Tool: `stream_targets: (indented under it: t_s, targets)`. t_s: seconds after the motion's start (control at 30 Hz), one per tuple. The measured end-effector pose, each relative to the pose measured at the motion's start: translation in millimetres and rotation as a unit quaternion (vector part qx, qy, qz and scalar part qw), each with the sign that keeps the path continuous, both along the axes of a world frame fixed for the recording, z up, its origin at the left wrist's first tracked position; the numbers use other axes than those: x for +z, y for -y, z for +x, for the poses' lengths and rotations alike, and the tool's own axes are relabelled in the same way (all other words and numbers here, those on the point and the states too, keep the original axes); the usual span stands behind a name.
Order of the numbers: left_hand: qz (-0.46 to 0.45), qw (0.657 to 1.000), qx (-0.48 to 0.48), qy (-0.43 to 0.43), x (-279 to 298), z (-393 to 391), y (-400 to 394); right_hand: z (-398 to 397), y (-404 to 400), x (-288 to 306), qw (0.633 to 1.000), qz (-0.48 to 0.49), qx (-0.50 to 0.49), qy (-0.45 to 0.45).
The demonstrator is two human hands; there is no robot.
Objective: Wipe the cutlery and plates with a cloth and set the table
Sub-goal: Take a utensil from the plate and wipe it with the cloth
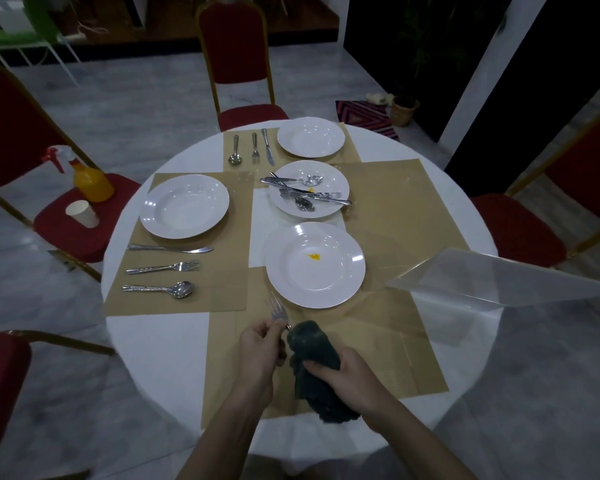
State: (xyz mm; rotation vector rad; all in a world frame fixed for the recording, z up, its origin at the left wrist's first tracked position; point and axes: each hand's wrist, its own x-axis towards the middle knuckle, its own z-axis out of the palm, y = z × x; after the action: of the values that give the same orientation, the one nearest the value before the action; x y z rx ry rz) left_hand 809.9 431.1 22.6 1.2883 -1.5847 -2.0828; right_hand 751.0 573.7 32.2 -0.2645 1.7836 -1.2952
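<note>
Head view, near to far.

Left hand (262,344): fingers pinched on fork (278,311) at the neck, tines up and tilted away, held just above the near mat (388,358). Forearm entering from the bottom edge, wrist bent slightly inward.

Right hand (342,368): fingers curled round dark cloth (312,355), bunched lengthwise; cloth's far end touching the fork's handle, handle mostly hidden inside it. Forearm entering from bottom right.

Step in hand, as judged: wiping of one fork, handle end under the cloth. Next move likely calls for drawing the cloth along to the tines, then laying the fork on the near mat beside the stained plate.

Stained plate (315,265): on the near mat, just beyond the hands, yellow spot at centre; not yet wiped, by the look of it.

Clear sheet (499,275): right of that plate, one edge lifted off the table (146,341).

Left setting: plate (184,206) with knife (170,249), fork and spoon laid in a row near it; looks finished.

Middle plate (309,188): heaped with loose cutlery (305,192), some smeared yellow; wiping pending.

Far setting: plate (310,136) with spoon, fork and knife to its left; looks finished.
</note>
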Motion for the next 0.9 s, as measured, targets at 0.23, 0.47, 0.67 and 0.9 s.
stream_targets:
  t_s: [0.23, 0.47, 0.67, 0.9]
  targets:
    - [-0.008, 0.998, -0.06, -0.01, 6, 6, -17, -6, 16, 0, 0.998, -0.01, -0.001, -0.058]
    - [-0.016, 0.999, -0.049, -0.014, 10, 4, -11, 5, 0, -5, 0.999, -0.018, -0.019, -0.04]
    - [-0.07, 0.991, -0.114, 0.007, 5, -5, -22, -1, -3, -7, 0.997, -0.006, -0.05, -0.064]
    - [-0.152, 0.987, 0.03, -0.034, -4, -33, -10, -5, -58, -24, 0.997, 0.023, -0.048, -0.047]
